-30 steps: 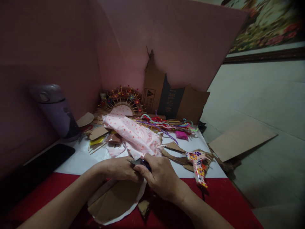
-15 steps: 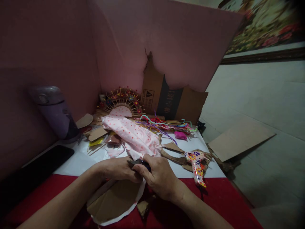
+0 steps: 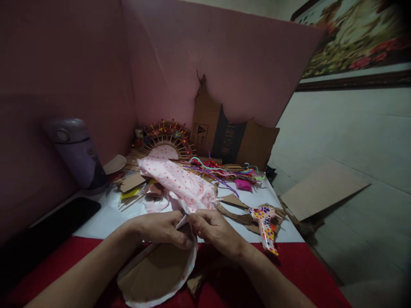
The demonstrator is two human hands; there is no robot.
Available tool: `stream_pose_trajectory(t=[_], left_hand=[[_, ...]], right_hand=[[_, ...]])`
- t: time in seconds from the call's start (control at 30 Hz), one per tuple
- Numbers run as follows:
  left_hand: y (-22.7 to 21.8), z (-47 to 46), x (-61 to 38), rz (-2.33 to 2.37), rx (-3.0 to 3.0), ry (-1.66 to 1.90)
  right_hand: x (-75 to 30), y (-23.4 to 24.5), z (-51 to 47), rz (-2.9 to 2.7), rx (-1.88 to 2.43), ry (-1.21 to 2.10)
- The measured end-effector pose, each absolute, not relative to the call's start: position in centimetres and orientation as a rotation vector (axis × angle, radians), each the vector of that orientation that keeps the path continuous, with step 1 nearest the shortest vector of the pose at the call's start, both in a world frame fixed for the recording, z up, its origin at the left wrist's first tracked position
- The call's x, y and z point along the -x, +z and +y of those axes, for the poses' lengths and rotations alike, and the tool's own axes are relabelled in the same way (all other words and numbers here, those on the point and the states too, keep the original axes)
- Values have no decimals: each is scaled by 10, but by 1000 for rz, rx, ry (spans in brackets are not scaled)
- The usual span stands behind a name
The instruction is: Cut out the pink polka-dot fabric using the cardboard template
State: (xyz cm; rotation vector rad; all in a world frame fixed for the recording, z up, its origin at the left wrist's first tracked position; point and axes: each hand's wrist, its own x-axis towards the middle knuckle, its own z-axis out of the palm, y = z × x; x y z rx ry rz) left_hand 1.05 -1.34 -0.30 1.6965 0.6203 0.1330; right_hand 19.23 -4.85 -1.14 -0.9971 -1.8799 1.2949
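We saw the rounded cardboard piece point(image 3: 154, 271) below the fingers, on the body's side of them, over the red cover point(image 3: 289, 265). Its long axis slanted from the near left to the far right, so the far end ran up to the hands. The left hand point(image 3: 160, 229) was the nearer: it gripped that far end, thumb on the brown face, the other fingers largely out of our sight. The right hand point(image 3: 215, 231) sat just beside it, thumb and forefinger pinched on the pale edging point(image 3: 192, 259), which rose in a fold between the hands. The spotted cloth point(image 3: 183, 182) lay just past the knuckles; we could not tell whether they touched
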Motion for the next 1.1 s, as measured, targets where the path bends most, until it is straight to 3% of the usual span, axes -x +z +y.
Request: stream_pose_trajectory(t=[0.8, 1.1], left_hand=[[3, -17, -4, 720, -1535, 146], [1, -18, -7, 724, -1498, 75]], right_hand=[[-191, -14, -44, -1835, 949, 1397], [-189, -16, -45, -1713, 947, 1586]])
